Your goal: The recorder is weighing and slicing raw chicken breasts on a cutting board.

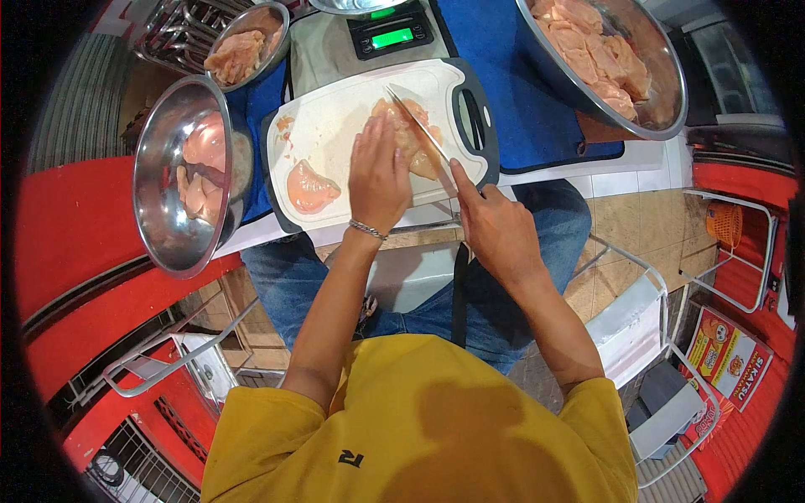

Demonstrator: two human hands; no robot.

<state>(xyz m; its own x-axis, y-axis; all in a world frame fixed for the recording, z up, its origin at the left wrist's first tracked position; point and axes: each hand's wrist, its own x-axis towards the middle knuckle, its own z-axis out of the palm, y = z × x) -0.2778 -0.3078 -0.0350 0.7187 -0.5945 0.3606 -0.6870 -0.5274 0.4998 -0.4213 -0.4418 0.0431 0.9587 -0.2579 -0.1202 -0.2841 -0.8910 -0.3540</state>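
Note:
My right hand [497, 220] is closed round the handle of a kitchen knife [420, 123], whose blade lies slantwise over a piece of raw chicken [422, 152]. With its fingers stretched out, my left hand [379, 173] lies flat at the left edge of that piece, partly hiding it. Both are over a white cutting board [327, 119] with a dark grey rim. A smaller piece of raw chicken [312, 187] rests at the board's lower left, and small scraps [285, 123] lie above it.
Left of the board stand a large steel bowl [157, 188] and a smaller steel bowl [281, 47], both with raw chicken. A big steel bowl of chicken pieces [676, 82] is at the right. Behind the board sits a digital scale [365, 47] with a lit green display.

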